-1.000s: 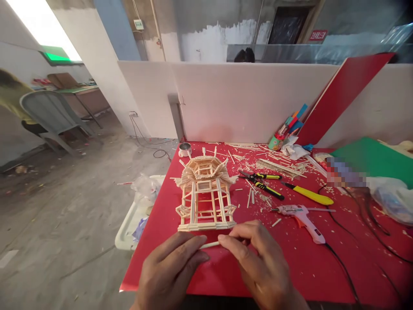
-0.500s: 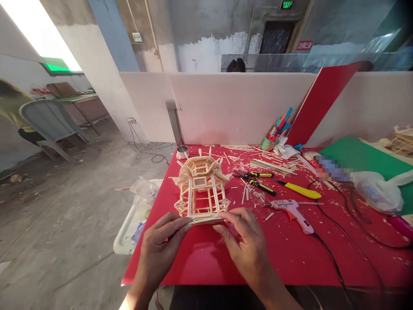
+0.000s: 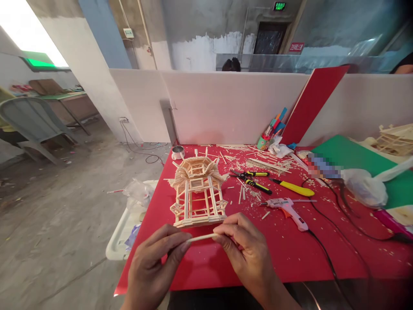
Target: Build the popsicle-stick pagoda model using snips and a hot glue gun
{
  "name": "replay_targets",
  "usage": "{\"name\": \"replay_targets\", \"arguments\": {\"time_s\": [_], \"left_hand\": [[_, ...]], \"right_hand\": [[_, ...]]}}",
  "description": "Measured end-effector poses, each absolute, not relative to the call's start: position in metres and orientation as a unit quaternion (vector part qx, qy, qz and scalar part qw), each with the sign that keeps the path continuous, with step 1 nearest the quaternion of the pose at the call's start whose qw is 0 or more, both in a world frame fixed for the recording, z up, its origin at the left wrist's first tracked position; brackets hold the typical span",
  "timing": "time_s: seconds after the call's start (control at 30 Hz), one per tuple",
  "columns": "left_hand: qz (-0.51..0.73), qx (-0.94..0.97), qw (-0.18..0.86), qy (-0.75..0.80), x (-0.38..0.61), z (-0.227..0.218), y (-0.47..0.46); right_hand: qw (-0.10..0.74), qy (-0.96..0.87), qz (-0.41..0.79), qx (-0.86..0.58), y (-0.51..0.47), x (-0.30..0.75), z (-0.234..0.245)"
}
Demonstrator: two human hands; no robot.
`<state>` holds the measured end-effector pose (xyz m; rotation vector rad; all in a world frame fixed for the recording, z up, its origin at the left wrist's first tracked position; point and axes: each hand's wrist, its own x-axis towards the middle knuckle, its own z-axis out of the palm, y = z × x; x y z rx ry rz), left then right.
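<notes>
Between my two hands runs a thin pale wooden stick (image 3: 202,237), roughly level. My left hand (image 3: 158,262) pinches its left end between thumb and fingers. At the other end my right hand (image 3: 247,249) pinches it the same way. Just beyond the stick, a pavilion-like model (image 3: 199,193) built of small wooden sticks rests on the red tabletop (image 3: 200,271). A visible gap separates the stick from the model's near bottom edge. The fingertips cover both ends of the stick.
Right of the model lie pliers (image 3: 254,181), a yellow-handled cutter (image 3: 295,187) and a pink glue gun (image 3: 288,211) with a trailing cable. Loose sticks (image 3: 271,165) and shavings cover the back. A pen cup (image 3: 263,142) stands by the white partition (image 3: 226,107). A small pot (image 3: 177,152) sits back left.
Both hands have drawn back toward me with the stick, off the model's near edge. The view has shifted slightly to the right.
</notes>
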<state>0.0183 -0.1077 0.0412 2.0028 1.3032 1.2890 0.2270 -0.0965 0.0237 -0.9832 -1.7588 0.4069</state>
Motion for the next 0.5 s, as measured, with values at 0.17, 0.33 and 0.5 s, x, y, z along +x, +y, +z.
{"name": "replay_targets", "arguments": {"time_s": [0.17,0.33,0.5], "left_hand": [[0.366,0.719,0.388,0.447,0.053,0.032,-0.125],[0.381,0.578,0.547,0.471,0.097,0.002,-0.124],[0.422,0.443,0.644,0.459,0.133,-0.005,-0.115]], "right_hand": [[0.376,-0.83,0.202,-0.36,-0.11,0.259,0.032],[0.271,-0.83,0.284,-0.396,-0.065,0.314,0.029],[-0.011,-0.754,0.085,-0.651,0.053,0.36,0.017]]}}
